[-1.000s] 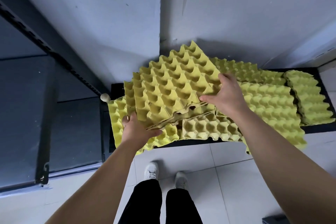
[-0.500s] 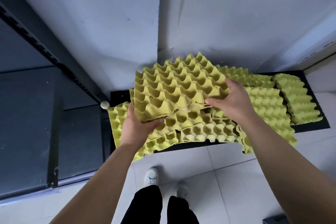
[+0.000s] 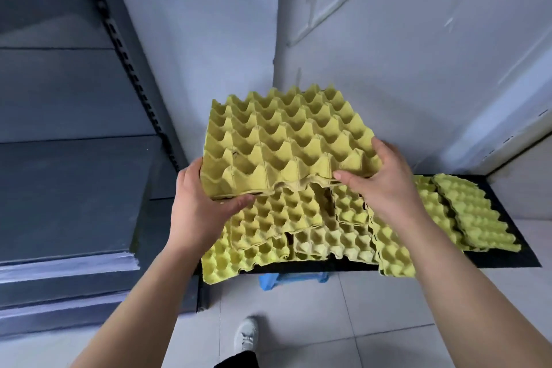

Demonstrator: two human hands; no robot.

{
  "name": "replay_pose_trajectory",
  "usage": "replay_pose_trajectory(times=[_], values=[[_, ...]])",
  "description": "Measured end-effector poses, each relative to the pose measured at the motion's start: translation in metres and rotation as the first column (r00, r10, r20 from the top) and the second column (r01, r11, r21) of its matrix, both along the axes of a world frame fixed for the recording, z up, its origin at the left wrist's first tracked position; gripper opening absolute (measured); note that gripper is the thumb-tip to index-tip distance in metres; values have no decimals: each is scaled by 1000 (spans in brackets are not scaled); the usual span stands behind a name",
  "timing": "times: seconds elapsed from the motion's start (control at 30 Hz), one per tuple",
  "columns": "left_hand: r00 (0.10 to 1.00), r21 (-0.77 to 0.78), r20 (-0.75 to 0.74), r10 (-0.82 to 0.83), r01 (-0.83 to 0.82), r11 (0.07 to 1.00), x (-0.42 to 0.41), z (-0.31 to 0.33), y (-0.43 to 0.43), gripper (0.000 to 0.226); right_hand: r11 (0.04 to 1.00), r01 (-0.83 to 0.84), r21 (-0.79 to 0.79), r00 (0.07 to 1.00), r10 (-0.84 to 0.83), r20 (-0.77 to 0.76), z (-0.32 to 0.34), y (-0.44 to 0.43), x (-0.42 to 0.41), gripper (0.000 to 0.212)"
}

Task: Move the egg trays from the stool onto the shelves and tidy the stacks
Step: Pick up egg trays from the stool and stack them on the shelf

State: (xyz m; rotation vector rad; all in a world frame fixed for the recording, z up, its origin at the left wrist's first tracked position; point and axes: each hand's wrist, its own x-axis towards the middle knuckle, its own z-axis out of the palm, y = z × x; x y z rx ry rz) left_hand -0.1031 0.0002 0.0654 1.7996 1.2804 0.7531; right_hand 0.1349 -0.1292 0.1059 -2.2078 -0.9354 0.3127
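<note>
Grey wall corner, dark shelves (image 3: 68,194) at left. Left grip (image 3: 198,206) and right grip (image 3: 385,185) each pinch the lifted egg tray stack (image 3: 283,140) by its near corners, above the messy tray pile (image 3: 298,227) on a black board (image 3: 513,251).

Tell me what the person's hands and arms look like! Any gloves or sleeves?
No gloves and no sleeves. The left hand and right hand are bare, no rings showing. The left arm and right arm are bare to the picture's edge, with no watch or bracelet. Below are black trousers and a white shoe.
</note>
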Motion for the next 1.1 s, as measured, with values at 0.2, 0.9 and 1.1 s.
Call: replay_pose_trajectory(times=[0.2, 0.9, 1.1], values=[[995, 155, 84, 60, -72, 985, -52, 65, -51, 86, 983, -83, 165, 991, 64, 119, 57, -38, -44, 97], [939, 485, 295, 178, -307, 819, -297, 265, -6, 95, 786, -312, 534, 934, 151, 323, 246, 42, -267, 83], [951, 490, 239, 196, -292, 821, -380, 294, 53, 90, 766, -359, 534, 923, 209, 322, 269, 102, -350, 59]])
